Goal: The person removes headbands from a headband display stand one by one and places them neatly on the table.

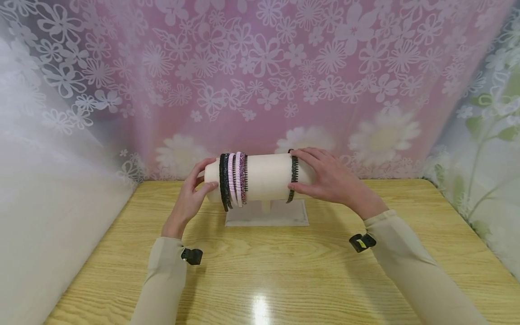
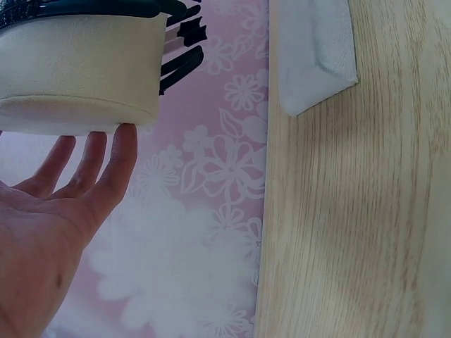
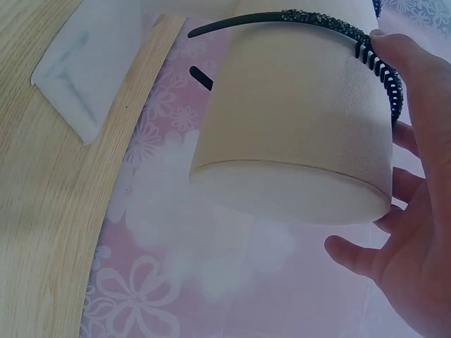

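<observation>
A cream padded cylinder (image 1: 269, 177) lies sideways on a display stand with a pale base (image 1: 284, 219). My left hand (image 1: 188, 203) holds its left end, thumb in front, with fingertips (image 2: 125, 137) against the end in the left wrist view. Near the right end, my right hand (image 1: 335, 178) pinches a dark glittery headband (image 1: 294, 174) that arches over the cylinder. Its comb teeth (image 3: 373, 60) show in the right wrist view, and its tips stand clear of the cylinder there. Black headbands (image 1: 225, 180), pale pink headbands (image 1: 238, 178) and a pink glitter headband (image 1: 243, 174) sit together at the left.
The stand is near the back of a wood-grain table (image 1: 264, 266). Behind it hangs a pink flowered curtain (image 1: 260, 90); pale cloth (image 1: 53, 180) borders the left side. Each wrist carries a small black camera (image 1: 192, 256) over a beige sleeve.
</observation>
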The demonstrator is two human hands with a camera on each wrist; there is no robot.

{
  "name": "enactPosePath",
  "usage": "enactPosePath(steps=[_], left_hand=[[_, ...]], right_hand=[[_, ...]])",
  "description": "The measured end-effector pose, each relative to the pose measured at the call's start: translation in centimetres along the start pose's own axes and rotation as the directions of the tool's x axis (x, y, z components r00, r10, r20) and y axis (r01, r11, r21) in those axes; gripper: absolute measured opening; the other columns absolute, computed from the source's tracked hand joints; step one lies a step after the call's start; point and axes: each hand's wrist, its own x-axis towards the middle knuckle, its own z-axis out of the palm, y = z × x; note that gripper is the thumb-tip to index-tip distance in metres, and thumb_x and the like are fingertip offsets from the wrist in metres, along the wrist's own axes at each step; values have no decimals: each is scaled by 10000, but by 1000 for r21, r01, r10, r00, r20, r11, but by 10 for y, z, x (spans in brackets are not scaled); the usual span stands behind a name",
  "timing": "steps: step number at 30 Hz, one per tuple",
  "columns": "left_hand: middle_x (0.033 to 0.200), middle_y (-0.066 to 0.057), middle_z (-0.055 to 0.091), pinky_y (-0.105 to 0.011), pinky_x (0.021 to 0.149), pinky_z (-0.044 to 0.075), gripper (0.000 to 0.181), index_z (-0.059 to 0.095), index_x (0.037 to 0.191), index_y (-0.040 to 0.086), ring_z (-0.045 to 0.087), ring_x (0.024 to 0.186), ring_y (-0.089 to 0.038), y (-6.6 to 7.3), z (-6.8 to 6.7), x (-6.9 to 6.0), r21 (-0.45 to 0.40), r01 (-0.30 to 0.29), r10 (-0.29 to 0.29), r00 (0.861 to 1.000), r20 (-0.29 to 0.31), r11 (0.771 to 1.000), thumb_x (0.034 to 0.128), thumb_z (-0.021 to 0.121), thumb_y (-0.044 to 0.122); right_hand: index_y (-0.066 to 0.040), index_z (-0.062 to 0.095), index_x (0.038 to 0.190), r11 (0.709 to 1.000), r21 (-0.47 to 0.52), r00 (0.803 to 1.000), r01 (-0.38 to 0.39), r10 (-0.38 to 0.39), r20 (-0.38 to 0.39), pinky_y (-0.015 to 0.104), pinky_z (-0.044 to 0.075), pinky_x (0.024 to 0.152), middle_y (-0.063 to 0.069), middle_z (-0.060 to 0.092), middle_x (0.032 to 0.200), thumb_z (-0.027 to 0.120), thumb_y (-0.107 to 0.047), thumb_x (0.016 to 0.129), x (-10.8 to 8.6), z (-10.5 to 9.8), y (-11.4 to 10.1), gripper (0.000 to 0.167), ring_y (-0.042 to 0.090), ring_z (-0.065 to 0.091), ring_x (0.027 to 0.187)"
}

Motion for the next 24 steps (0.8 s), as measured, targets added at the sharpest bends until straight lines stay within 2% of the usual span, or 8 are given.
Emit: enactPosePath(steps=[24], left_hand=[[1588,-5,425,-534,891,551,554,467,1515,332,526,1365,-374,-1,0,0,4,-1,1,1000,0,1000,998,605,190]], right_hand=[[-132,510,1502,1000,30,1000,-1,1,-18,620,399,1119,162,525,1492,805,-459,850,-8,-2,10,788,404,481,1393]])
